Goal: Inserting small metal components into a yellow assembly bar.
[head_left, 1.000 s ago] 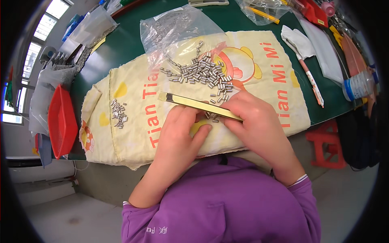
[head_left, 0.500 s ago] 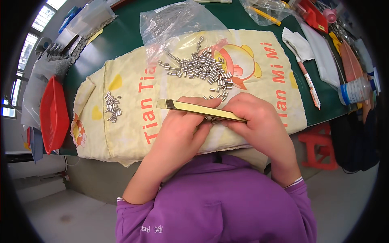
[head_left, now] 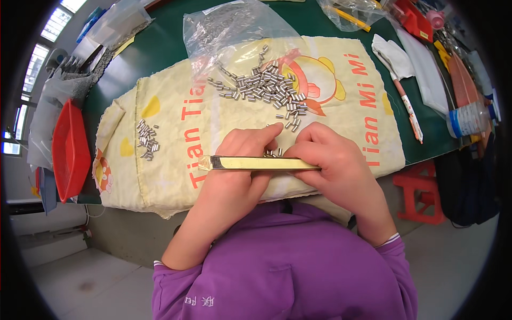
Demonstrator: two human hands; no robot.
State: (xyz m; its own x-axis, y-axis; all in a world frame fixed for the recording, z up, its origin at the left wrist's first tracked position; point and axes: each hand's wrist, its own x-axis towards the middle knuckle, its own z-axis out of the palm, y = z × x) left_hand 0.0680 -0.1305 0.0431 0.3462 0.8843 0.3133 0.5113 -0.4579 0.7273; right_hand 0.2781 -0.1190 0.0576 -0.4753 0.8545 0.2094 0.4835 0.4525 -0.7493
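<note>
A long, narrow, dark-edged bar (head_left: 256, 163) with a cream-yellow face and clear tape at its left end lies crosswise over my hands. Its right end is pinched by my right hand (head_left: 333, 154), with the fingers closed. Underneath its left part, my left hand (head_left: 232, 160) curves around several small metal pins (head_left: 274, 152) on the cloth; the fingers are apart, with the index finger reaching right. Just beyond my hands is a heap of short silvery metal pins (head_left: 269, 88). Parts of both hands' fingertips are hidden.
A printed yellow cloth (head_left: 170, 184) covers the green table (head_left: 160, 48). A smaller pin group (head_left: 147, 141) lies left, beside a red tray (head_left: 72, 154). A clear bag of pins (head_left: 229, 32) sits behind the heap. A pen (head_left: 409, 114) and plastic bottle (head_left: 469, 120) are right.
The bar has come nearer to me and now lies almost level instead of slanted. My left index finger has stretched out to the right, and pins between my hands show more plainly.
</note>
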